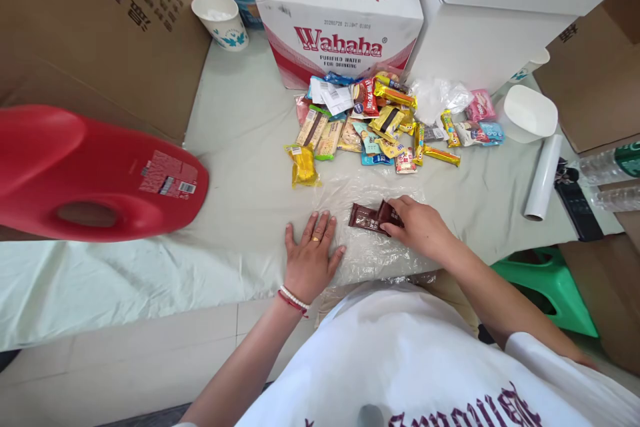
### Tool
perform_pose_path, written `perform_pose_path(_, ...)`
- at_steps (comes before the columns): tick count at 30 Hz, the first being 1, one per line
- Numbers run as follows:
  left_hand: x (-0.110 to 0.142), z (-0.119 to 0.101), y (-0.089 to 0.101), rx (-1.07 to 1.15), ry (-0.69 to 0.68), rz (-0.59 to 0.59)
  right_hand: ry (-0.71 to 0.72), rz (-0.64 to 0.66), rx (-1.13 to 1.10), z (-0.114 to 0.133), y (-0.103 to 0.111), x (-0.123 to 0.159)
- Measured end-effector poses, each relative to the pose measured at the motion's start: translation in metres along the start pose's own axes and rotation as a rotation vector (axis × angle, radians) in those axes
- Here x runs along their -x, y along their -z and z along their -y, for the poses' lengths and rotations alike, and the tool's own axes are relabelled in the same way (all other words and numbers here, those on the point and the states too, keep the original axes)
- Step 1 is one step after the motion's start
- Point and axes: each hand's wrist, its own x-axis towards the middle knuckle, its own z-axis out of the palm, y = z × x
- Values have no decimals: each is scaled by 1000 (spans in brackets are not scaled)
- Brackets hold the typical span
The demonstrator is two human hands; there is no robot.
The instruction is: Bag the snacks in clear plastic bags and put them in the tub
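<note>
Just right of the frame's centre, the right hand (417,223) pinches a dark brown packet (391,214) between thumb and fingers. A second packet (362,217), the same dark brown, lies just to its left, partly overlapped by the held one. Both are over a sheet of clear film (367,252), wrinkled and shiny, in the lower middle of the bench (245,127). The left hand (309,260) grips nothing; it lies palm down at the film's left side, fingers spread (a ring on one finger, bracelets at the wrist).

In the upper middle, a heap of snacks (387,121) in bright wrappers sits in front of a white and red box (345,33). A yellow pack (303,165) lies at the heap's lower left corner. A paper cup (227,30) stands at upper left, and a red jug (125,200) fills the left edge. Toward the right are a white tub (530,123), a white roll (544,177) and, lower down, a green stool (567,300).
</note>
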Motion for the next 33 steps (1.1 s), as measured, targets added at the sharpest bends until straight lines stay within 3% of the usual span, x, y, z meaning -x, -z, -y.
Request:
perform_pose_path(3,0,-1,-1,-3,1,-2,10,-38,22,22,1,-7)
perform_pose_path(7,0,1,-1,-1,-5,-3,75,19,124,43,-10,-19)
perform_pose_path(11,1,2,-1,14,-10,-12,125,10,164,34,-17,-19)
perform_pose_path(15,1,2,-1,26,-11,-27,173,16,147,23,-11,-12)
perform_pose_path(22,5,8,-4,44,-43,-95,266,55,82,32,-17,-14)
perform_pose_path(25,15,16,4,50,-93,-226,366,-22,-88,13,-20,-5)
perform_pose_path(27,24,23,12,77,-221,-262,454,-111,-229,-12,-22,14)
perform_pose_path(30,37,38,20,137,-508,-101,545,-116,-314,-52,-35,50)
perform_pose_path(33,44,52,19,143,-578,67,548,-118,-251,-80,-68,76)
